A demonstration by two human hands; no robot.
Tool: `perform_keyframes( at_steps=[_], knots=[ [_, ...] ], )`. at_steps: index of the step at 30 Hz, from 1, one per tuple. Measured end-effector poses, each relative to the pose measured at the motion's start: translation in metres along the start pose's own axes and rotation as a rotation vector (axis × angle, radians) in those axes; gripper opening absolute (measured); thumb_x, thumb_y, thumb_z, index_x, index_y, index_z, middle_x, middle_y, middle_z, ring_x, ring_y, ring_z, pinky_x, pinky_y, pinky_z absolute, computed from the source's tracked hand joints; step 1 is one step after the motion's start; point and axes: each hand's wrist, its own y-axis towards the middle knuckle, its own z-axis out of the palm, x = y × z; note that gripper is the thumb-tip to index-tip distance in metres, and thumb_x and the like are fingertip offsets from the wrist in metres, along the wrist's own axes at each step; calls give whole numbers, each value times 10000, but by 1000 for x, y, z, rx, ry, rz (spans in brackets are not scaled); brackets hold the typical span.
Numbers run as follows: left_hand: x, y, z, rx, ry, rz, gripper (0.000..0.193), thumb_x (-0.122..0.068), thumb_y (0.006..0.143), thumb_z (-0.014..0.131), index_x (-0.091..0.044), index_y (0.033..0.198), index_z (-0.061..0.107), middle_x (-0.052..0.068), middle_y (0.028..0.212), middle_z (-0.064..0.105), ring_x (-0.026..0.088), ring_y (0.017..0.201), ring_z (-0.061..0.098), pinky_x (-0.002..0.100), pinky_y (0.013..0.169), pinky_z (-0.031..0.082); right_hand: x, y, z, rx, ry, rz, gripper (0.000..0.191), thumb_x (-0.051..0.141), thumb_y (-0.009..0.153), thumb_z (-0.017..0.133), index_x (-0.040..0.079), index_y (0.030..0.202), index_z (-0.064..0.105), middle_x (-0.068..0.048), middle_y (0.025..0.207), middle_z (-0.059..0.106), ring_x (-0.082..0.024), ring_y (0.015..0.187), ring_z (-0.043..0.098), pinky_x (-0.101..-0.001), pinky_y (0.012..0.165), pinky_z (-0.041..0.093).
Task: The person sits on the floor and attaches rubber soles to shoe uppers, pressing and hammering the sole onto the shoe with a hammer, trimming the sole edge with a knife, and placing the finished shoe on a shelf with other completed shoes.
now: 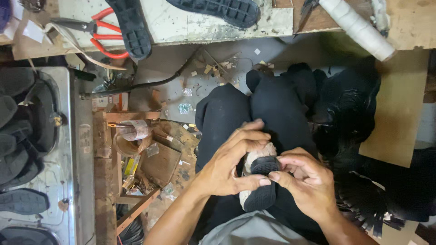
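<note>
Head view: over the lap, the left hand (227, 163) and right hand (303, 179) both have their grip clamped on a black shoe sole (261, 181). Red-handled pliers (97, 34) lie on the surface (181, 22) above.

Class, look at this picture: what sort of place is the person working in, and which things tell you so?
Probably a small shoemaking or shoe-repair workshop: black soles lie on the workbench beside red-handled pliers, and both hands hold a small shoe.
</note>
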Motion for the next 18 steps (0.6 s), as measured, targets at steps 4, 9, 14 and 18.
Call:
perform_keyframes(
  at_steps=[4, 9, 14, 18],
  knots=[
    [-16, -13, 18, -137, 63, 31, 431, -111, 862, 821, 7, 1213, 601, 179, 1305, 661, 362, 1301, 633, 460, 1115, 512, 14, -12, 6, 5, 42, -18, 311, -117, 780, 793, -48, 1058, 671, -86, 997, 669, -108, 876, 659, -243, 720, 564],
    [-42, -24, 32, -307, 149, 96, 378, -84, 885, 803, -2, 1197, 606, 180, 1262, 681, 356, 1236, 651, 449, 1109, 520, 51, -13, 11, 44, 75, -5, 268, -93, 785, 789, -51, 1016, 659, -85, 981, 663, -108, 851, 668, -252, 711, 578],
    [-55, -30, 43, -521, 227, 148, 413, -123, 902, 776, 8, 1240, 579, 184, 1292, 640, 395, 1301, 601, 513, 1162, 477, 81, 2, 8, 187, -332, -204, 265, 27, 738, 844, -12, 941, 677, -39, 910, 697, -79, 780, 689, -238, 691, 572],
    [-58, -42, 37, -444, 272, 58, 452, -148, 888, 749, 25, 1273, 589, 206, 1316, 604, 416, 1329, 567, 530, 1162, 459, 78, 7, 11, 276, -310, -102, 230, 38, 752, 848, -3, 911, 688, -34, 864, 689, -93, 748, 666, -245, 661, 551]
  ],
)
